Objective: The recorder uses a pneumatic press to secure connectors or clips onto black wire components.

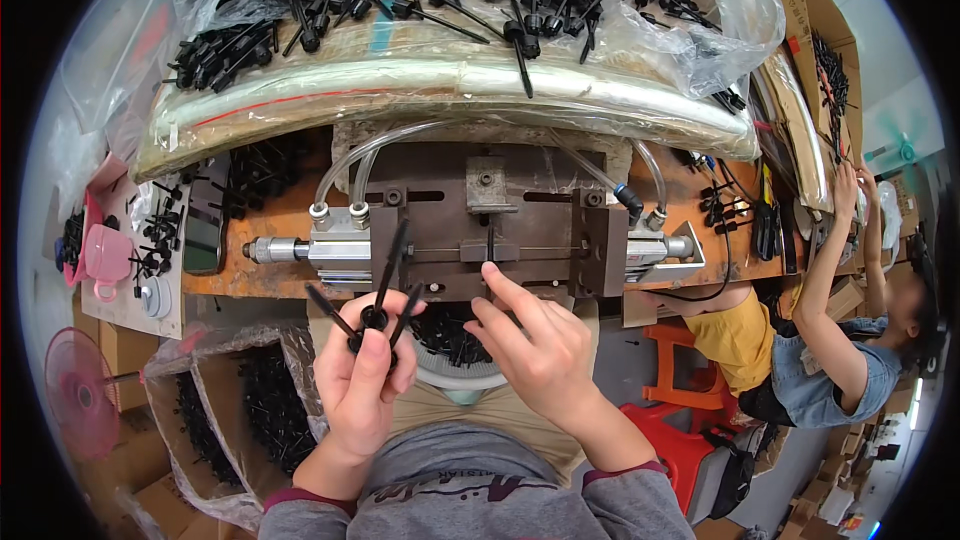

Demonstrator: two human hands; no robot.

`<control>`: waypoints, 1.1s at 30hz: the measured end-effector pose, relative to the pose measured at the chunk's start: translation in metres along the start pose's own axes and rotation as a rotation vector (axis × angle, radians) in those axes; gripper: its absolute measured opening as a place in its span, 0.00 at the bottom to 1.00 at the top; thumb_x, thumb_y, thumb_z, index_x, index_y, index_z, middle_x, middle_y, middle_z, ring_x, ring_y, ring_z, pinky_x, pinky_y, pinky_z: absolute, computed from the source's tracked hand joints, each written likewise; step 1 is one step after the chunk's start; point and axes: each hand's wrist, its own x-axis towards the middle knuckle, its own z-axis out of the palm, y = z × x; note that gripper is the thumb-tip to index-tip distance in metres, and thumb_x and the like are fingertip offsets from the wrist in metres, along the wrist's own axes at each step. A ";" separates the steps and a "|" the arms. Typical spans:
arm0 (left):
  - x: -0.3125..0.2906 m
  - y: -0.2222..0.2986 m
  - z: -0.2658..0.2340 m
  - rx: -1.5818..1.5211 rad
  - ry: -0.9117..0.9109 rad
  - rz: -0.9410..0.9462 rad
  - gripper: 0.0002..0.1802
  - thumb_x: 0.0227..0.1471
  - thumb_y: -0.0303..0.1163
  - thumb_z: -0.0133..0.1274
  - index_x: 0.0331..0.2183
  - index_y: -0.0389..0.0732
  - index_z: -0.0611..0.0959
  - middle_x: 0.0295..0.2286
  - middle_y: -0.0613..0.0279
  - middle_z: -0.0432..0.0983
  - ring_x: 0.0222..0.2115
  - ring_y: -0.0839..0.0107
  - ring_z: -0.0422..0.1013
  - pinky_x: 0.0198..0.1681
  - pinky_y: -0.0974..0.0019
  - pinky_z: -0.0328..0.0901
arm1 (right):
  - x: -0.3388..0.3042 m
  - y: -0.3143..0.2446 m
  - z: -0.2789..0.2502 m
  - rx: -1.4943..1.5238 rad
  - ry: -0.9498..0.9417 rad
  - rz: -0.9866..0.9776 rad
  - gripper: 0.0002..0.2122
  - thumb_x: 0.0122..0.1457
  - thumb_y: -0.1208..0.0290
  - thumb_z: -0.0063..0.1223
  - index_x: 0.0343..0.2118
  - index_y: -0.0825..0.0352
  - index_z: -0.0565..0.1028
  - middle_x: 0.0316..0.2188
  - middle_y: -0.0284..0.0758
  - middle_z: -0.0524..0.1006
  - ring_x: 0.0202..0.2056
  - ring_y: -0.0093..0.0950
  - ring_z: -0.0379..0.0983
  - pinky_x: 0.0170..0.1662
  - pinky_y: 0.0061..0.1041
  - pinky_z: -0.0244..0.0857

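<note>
My left hand (358,390) is closed around a few black plastic stemmed parts (373,317), whose thin rods fan upward from round collars. My right hand (545,350) reaches to a dark metal bench fixture (440,285) with its index finger stretched out. That fingertip touches, or almost touches, the lower end of a thin black piece (490,238) standing in the small centre clamp block (472,252). The other right fingers are loosely bent and hold nothing visible. Silver air cylinders (340,256) flank the fixture, with clear hoses attached.
Black parts (520,35) heap on a plastic-wrapped ledge behind the fixture. Below my hands, a tub (458,377) holds more; lined boxes (225,390) stand at left. A pink fan (85,395) is far left. A co-worker (830,360) reaches into a carton at right, near stools (680,370).
</note>
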 end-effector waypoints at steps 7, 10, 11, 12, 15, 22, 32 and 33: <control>0.000 -0.003 0.005 -0.153 -0.007 -0.050 0.20 0.63 0.40 0.42 0.48 0.33 0.70 0.24 0.63 0.69 0.17 0.84 0.58 0.18 0.81 0.50 | 0.008 0.002 -0.002 -0.056 0.000 0.015 0.11 0.44 0.72 0.61 0.32 0.68 0.77 0.46 0.39 0.76 0.22 0.22 0.72 0.25 0.19 0.62; 0.001 -0.005 0.008 -0.168 0.005 -0.042 0.20 0.63 0.39 0.42 0.48 0.33 0.70 0.28 0.62 0.71 0.18 0.85 0.58 0.19 0.81 0.50 | 0.010 -0.002 -0.004 -0.091 -0.022 0.037 0.11 0.42 0.72 0.64 0.31 0.67 0.78 0.45 0.37 0.77 0.22 0.22 0.72 0.25 0.20 0.63; 0.001 -0.005 0.009 -0.166 0.011 -0.041 0.19 0.63 0.39 0.42 0.48 0.33 0.70 0.29 0.61 0.71 0.18 0.85 0.59 0.19 0.81 0.51 | 0.010 -0.001 -0.005 -0.096 -0.039 0.033 0.10 0.45 0.72 0.61 0.31 0.68 0.77 0.46 0.39 0.76 0.21 0.22 0.71 0.25 0.19 0.62; 0.001 -0.006 0.009 -0.171 0.014 -0.048 0.19 0.63 0.39 0.42 0.47 0.33 0.70 0.29 0.61 0.71 0.18 0.84 0.59 0.19 0.81 0.51 | 0.009 -0.001 -0.005 -0.102 -0.055 0.028 0.09 0.47 0.73 0.58 0.32 0.69 0.77 0.47 0.41 0.75 0.21 0.22 0.71 0.26 0.19 0.61; 0.001 -0.009 0.012 -0.160 0.041 -0.059 0.19 0.63 0.38 0.41 0.47 0.33 0.70 0.30 0.61 0.71 0.19 0.84 0.59 0.20 0.81 0.51 | 0.011 -0.003 -0.008 -0.137 -0.066 0.017 0.10 0.46 0.71 0.60 0.32 0.69 0.77 0.45 0.39 0.76 0.21 0.21 0.71 0.25 0.19 0.60; -0.002 -0.017 0.031 -0.032 0.081 -0.063 0.17 0.64 0.36 0.41 0.47 0.34 0.71 0.33 0.65 0.71 0.22 0.85 0.60 0.25 0.81 0.54 | 0.008 -0.033 -0.041 0.277 0.163 -0.063 0.20 0.38 0.72 0.71 0.37 0.66 0.77 0.32 0.35 0.77 0.21 0.25 0.71 0.20 0.21 0.62; -0.007 -0.019 0.034 0.078 -0.058 -0.041 0.17 0.64 0.38 0.40 0.45 0.33 0.73 0.31 0.61 0.74 0.29 0.80 0.66 0.34 0.76 0.62 | 0.000 -0.019 -0.033 0.503 0.249 -0.023 0.17 0.39 0.84 0.64 0.37 0.72 0.77 0.37 0.42 0.75 0.29 0.29 0.74 0.27 0.23 0.67; -0.005 -0.021 0.033 0.110 -0.056 0.009 0.17 0.63 0.37 0.41 0.45 0.33 0.73 0.28 0.63 0.75 0.25 0.82 0.66 0.31 0.78 0.62 | -0.003 -0.018 -0.037 0.486 0.279 0.069 0.17 0.39 0.85 0.65 0.36 0.71 0.78 0.40 0.44 0.75 0.30 0.31 0.75 0.31 0.25 0.70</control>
